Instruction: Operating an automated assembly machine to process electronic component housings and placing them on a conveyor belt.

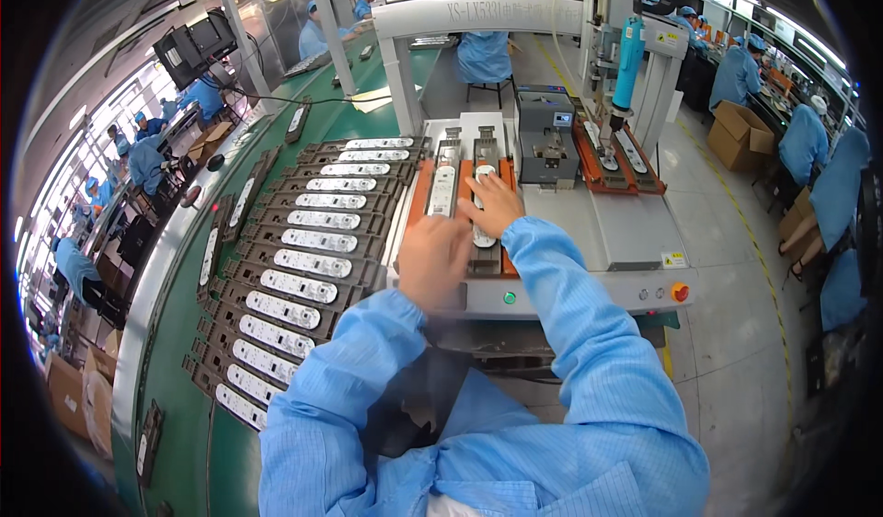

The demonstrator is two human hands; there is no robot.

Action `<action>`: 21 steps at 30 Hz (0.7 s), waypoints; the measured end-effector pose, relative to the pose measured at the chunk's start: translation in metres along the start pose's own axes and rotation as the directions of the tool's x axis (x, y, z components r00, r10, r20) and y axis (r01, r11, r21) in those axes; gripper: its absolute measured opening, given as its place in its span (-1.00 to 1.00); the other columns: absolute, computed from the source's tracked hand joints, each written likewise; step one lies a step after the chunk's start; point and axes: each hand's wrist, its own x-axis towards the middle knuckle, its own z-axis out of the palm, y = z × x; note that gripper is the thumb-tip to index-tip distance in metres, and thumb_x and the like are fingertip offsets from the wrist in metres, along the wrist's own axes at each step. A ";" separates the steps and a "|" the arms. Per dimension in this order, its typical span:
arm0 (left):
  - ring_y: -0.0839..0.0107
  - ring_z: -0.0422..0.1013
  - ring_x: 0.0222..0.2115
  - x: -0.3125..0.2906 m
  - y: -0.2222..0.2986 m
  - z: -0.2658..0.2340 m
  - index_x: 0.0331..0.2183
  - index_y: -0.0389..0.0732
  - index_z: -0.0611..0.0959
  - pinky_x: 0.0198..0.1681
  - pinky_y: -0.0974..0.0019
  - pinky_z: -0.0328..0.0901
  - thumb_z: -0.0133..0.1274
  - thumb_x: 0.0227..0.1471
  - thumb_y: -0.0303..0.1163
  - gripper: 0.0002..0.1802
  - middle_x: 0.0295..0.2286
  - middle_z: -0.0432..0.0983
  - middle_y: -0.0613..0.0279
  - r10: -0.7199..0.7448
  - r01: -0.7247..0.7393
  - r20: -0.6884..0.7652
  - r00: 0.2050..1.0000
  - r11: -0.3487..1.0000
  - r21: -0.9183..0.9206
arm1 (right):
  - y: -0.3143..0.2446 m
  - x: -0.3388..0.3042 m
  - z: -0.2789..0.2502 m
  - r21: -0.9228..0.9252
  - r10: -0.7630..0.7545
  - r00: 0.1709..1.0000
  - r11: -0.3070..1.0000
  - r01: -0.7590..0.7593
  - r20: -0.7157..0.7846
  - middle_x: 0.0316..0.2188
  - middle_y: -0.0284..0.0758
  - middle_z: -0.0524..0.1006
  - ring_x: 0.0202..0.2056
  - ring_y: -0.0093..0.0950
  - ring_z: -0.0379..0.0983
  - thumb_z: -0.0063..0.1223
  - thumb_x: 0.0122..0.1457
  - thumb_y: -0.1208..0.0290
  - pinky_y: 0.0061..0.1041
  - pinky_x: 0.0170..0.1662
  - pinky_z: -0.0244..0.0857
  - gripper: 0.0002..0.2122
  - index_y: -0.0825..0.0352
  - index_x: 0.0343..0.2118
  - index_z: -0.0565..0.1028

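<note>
Two dark holders with long white circuit boards lie in an orange fixture (420, 190) on the machine's bed. My right hand (498, 206) rests on the right-hand board (483, 237), fingers spread, holding nothing. The left-hand board (443, 191) shows beyond my left hand (434, 258). That hand is over the near end of the fixture, its fingers bent and blurred, so whether it holds anything is hidden. Left of the machine, several similar boards in dark holders (317, 240) form a long curved row.
A green-topped bench (230, 462) carries the row. Across the machine runs a white gantry (478, 18) with a blue screwdriver (629, 62); below is a second orange fixture (635, 180). A grey box unit (546, 135) stands between the fixtures. A red knob (680, 292) juts from the front right.
</note>
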 end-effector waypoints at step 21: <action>-0.02 0.53 -0.46 -0.123 0.015 0.082 0.28 -0.11 -0.13 -0.38 0.01 0.40 0.16 -0.06 -0.25 0.04 -0.44 0.58 -0.08 -0.171 -0.006 0.665 0.727 0.967 0.255 | 0.008 -0.014 -0.007 -0.031 0.109 0.989 0.994 -0.107 0.103 0.27 -0.34 0.18 0.29 -0.37 0.03 -0.29 0.26 -0.02 0.17 0.28 -0.36 -0.46 0.22 0.19 0.27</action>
